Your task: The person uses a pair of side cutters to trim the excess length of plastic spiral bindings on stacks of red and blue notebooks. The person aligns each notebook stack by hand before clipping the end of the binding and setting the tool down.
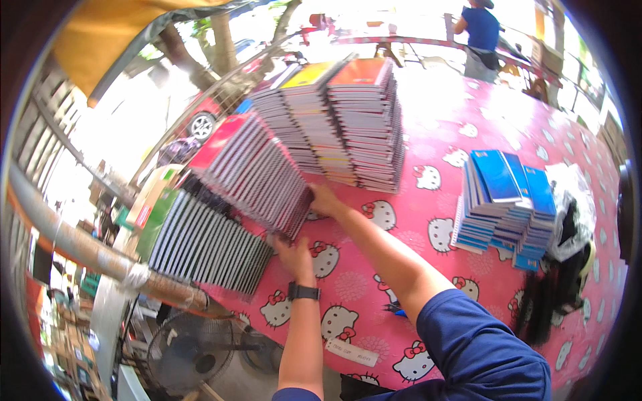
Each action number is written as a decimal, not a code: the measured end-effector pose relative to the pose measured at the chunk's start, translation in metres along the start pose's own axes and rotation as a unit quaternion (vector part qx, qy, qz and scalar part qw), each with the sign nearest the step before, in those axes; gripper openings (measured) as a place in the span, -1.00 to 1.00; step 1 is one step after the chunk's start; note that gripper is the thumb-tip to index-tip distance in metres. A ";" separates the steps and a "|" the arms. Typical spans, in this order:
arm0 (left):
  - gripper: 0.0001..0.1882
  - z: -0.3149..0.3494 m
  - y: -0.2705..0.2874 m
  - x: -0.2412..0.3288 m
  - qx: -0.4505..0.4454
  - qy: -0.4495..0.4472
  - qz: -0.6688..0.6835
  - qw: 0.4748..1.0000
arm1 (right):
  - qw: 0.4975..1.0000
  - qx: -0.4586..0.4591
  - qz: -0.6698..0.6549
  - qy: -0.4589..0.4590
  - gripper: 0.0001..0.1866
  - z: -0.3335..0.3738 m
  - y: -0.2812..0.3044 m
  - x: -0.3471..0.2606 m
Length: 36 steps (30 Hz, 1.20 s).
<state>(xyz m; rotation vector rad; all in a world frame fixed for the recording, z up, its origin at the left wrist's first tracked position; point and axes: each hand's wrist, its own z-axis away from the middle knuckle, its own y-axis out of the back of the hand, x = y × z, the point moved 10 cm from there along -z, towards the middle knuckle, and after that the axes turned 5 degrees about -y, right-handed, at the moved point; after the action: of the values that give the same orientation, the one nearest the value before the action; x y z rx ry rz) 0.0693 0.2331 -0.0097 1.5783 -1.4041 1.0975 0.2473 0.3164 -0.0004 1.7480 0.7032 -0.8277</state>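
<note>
A tall stack of spiral notebooks with a red cover on top (251,174) leans at the left of the table, its coil bindings facing me. My right hand (326,200) grips its lower right side, the fingertips partly hidden by the notebooks. At the bottom front corner of that stack is my left hand (293,257), fingers curled against it, a dark watch on the wrist. Just left of the left hand, close to its fingers, stands a stack of green-covered spiral notebooks (204,244).
Behind stand more notebook stacks, topped in yellow (314,113) and orange (364,120). Blue notebooks (505,200) sit at the right beside a clear plastic bag (572,214) and black strips. A paper label (351,352) lies near the front edge. A fan (190,351) stands below left.
</note>
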 end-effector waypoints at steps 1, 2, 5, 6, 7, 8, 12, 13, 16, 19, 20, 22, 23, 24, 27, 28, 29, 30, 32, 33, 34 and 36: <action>-0.29 0.000 0.002 0.003 -0.013 0.000 -0.006 1.000 | 1.000 -0.010 -0.012 -0.007 -0.50 0.004 -0.003 -0.010; -0.33 0.001 0.007 0.009 0.008 -0.012 -0.016 1.000 | 1.000 -0.001 -0.019 -0.018 -0.50 0.007 -0.001 -0.011; -0.38 0.005 0.005 0.012 0.025 0.004 -0.054 0.998 | 0.999 0.026 0.028 0.014 -0.50 0.017 0.009 -0.012; -0.39 0.009 0.009 0.009 0.038 0.030 -0.078 0.996 | 0.998 0.049 0.021 0.018 -0.56 0.021 0.013 -0.010; -0.40 0.012 0.010 0.013 0.050 0.026 -0.103 0.993 | 0.997 0.069 0.012 0.023 -0.62 0.025 0.015 -0.009; -0.40 0.011 0.010 0.012 0.048 0.029 -0.115 0.992 | 0.998 0.065 0.003 0.017 -0.62 0.027 0.012 -0.005; -0.34 0.006 0.015 0.002 0.029 -0.007 -0.098 0.995 | 0.999 0.025 0.030 0.005 -0.47 0.028 0.002 0.001; -0.24 0.001 0.017 -0.004 0.021 -0.020 -0.150 0.988 | 1.000 0.016 0.024 -0.010 -0.46 0.026 0.006 0.004; -0.24 -0.002 0.021 -0.013 0.013 0.003 -0.107 0.994 | 0.997 0.041 0.058 -0.020 -0.43 0.031 0.014 -0.007; -0.22 -0.004 0.017 -0.006 -0.009 -0.047 -0.086 0.995 | 0.993 0.104 0.056 0.012 -0.61 0.031 0.022 -0.016; -0.21 -0.004 0.014 -0.007 -0.020 -0.029 -0.081 0.996 | 0.993 0.100 0.055 0.018 -0.61 0.029 0.021 -0.014; -0.19 -0.002 0.007 -0.003 -0.025 -0.012 -0.072 0.997 | 0.992 0.117 0.031 0.041 -0.61 0.027 0.023 -0.012; -0.19 -0.001 0.004 0.000 -0.029 -0.007 -0.112 0.993 | 0.992 0.115 0.032 0.046 -0.61 0.026 0.023 -0.010; -0.18 0.000 0.008 -0.002 -0.028 0.002 -0.152 0.988 | 0.993 0.109 0.031 0.038 -0.61 0.028 0.022 -0.012; -0.19 -0.004 0.013 -0.001 -0.029 -0.009 -0.158 0.987 | 0.993 0.107 0.031 0.031 -0.62 0.030 0.020 -0.016; -0.19 -0.004 0.011 0.002 -0.036 -0.024 -0.166 0.985 | 0.992 0.118 0.030 0.026 -0.62 0.030 0.023 -0.014; -0.19 -0.002 0.012 -0.002 -0.041 -0.005 -0.172 0.984 | 0.992 0.115 0.032 0.031 -0.62 0.030 0.022 -0.013; -0.19 -0.003 0.012 -0.003 -0.038 -0.007 -0.168 0.985 | 0.994 0.109 0.020 0.025 -0.62 0.028 0.024 -0.009; -0.23 -0.003 0.013 -0.007 -0.024 0.000 -0.151 0.988 | 0.994 0.106 0.011 0.022 -0.62 0.024 0.024 -0.006; -0.23 -0.002 0.009 -0.006 -0.031 -0.002 -0.146 0.989 | 0.997 0.076 -0.017 -0.010 -0.60 0.025 0.020 0.005; -0.25 -0.001 0.010 -0.006 -0.029 0.004 -0.118 0.993 | 0.997 0.047 -0.047 -0.043 -0.59 0.025 0.017 0.017; -0.27 -0.002 0.007 -0.007 -0.039 0.010 -0.087 0.995 | 0.997 0.056 -0.034 -0.043 -0.56 0.030 0.020 0.022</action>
<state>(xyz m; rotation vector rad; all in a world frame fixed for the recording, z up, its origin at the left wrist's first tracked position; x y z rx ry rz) 0.0621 0.2368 -0.0157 1.5971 -1.2546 0.9424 0.2698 0.2837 -0.0141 1.7856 0.6726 -0.9996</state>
